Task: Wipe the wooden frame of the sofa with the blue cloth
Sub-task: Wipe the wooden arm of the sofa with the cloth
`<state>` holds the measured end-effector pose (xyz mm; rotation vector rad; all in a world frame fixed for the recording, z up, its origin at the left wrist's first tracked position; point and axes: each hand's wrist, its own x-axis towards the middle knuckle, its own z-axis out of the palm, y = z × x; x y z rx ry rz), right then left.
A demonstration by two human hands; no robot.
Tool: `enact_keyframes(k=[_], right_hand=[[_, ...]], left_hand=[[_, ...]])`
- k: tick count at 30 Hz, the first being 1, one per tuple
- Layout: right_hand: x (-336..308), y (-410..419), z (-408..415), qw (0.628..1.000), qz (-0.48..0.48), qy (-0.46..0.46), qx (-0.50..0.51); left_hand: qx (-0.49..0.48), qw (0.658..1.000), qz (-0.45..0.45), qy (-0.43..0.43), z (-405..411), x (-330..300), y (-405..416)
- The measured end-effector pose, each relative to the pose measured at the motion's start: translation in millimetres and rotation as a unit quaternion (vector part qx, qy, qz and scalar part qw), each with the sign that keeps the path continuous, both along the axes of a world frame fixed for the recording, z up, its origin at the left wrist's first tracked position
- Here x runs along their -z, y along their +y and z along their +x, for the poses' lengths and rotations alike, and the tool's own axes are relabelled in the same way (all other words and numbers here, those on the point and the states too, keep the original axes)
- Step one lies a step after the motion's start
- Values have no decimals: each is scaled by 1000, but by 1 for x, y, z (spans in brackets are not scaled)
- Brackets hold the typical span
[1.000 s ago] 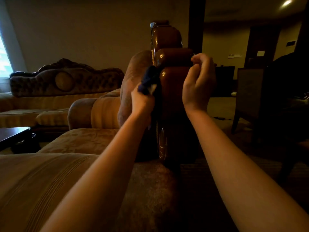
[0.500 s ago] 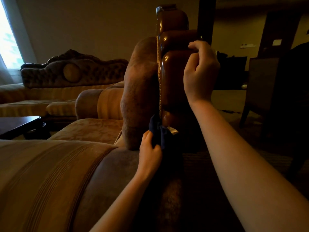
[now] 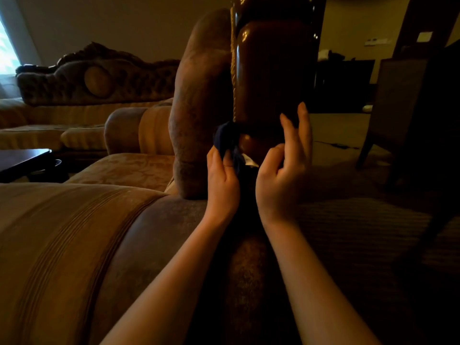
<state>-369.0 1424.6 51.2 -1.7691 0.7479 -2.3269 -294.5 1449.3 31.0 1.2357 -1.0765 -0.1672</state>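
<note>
In a dim room, the glossy wooden frame (image 3: pixel 268 70) rises ahead. Your left hand (image 3: pixel 222 179) grips the blue cloth (image 3: pixel 225 138) bunched against its base; your right hand (image 3: pixel 281 175) hovers beside it, fingers loose and empty.

Left hand (image 3: pixel 222 176) pinching; right hand (image 3: pixel 281 175) loosely open

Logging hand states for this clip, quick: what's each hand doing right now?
Left hand: closed, grips the blue cloth against the wooden frame.
Right hand: open, fingers loosely curled, holding nothing.
</note>
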Motion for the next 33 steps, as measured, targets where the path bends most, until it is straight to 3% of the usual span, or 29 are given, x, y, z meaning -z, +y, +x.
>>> enact_keyframes(k=[3,10,13,17,19,22,24,28,29,31,33], right_hand=[[15,13,8,1000,13,26,-1],[49,47,13,973,21,206,-99],[50,51,11,975,35,201,-88],[54,53,4,981,53,178,-63],[58,56,2,976,58,195,-75],[58,59,6,968,45,236,-70],[53,59,10,967,20,253,-30],[32,45,3,965,-66,250,47],[27,38,-2,965,-87,240,67],[21,23,-16,966,-95,204,126],[21,5,-34,975,-38,137,171]], left_hand=[[23,999,32,-14,6,7,4],[31,995,49,-84,10,13,19],[27,994,52,-88,14,10,24],[120,991,58,-17,19,13,46],[232,964,54,118,20,15,59],[404,867,9,291,23,13,71],[436,830,-16,348,25,12,73],[472,801,-50,365,21,-3,69],[469,807,-58,354,18,-9,66],[390,864,-59,312,16,-24,57],[195,941,-85,261,18,-28,49]])
